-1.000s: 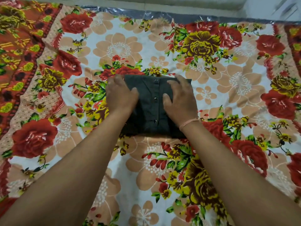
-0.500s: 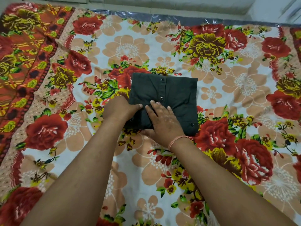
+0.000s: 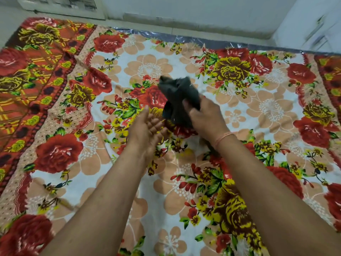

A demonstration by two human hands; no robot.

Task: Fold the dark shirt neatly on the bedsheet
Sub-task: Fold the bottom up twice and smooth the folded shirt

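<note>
The shirt (image 3: 177,93) is being held up off the sheet (image 3: 184,183), near its middle, in a dark bunched bundle. It is being gripped by the right hand (image 3: 206,117), whose fingers are curled round the lower part of the cloth, while the upper part is sticking up and away, blurred. Nothing is being held by the left hand (image 3: 145,132). It is being kept open, palm turned up and fingers loosely spread, just beside the bundle's lower edge and not plainly touching it. A dark patch is showing under the right wrist, and whether it is cloth or shadow cannot be told.

The step in hand is being judged as a handling of the bundle, not a crease. As it is being held, the shirt is not lying as a flat, squared fold, so the task is being counted as unfinished. Whether the cloth is being shaken out or carried cannot be told.

For the next move, support from the open left hand is being called for, most likely under the bundle. The shirt is then needing to be laid flat on the sheet, with its edges squared by both hands.
</note>
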